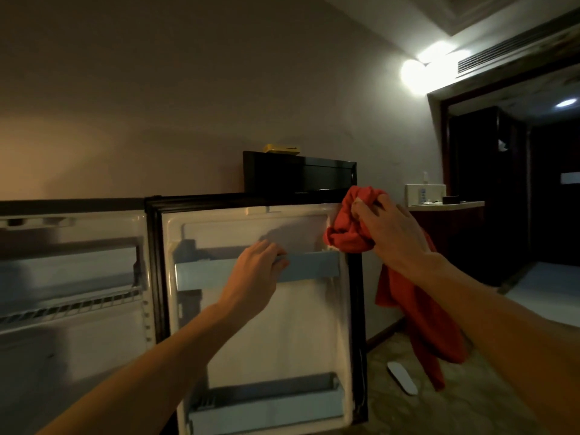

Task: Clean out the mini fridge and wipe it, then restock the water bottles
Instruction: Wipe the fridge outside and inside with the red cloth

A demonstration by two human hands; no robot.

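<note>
Left hand (pixel 257 265): fingers curled over the top edge of the upper door shelf (pixel 213 273), gripping it. Right hand (pixel 389 233): clutches a bunched red cloth (pixel 348 227) against the upper right corner of the fridge door (pixel 282 324), its loose end hanging down past the door's edge. Fridge door: swung open, white inner liner facing the camera, dark seal around it; lower door shelf (pixel 266 409) near its bottom. Fridge (pixel 62 293): left of the door, interior open, wire rack (pixel 72 307) across it. Black box (pixel 298 177): above the door, a yellow object (pixel 281 148) on top. Worktop (pixel 445 205): right of the door, carrying a white box (pixel 425 194).
</note>
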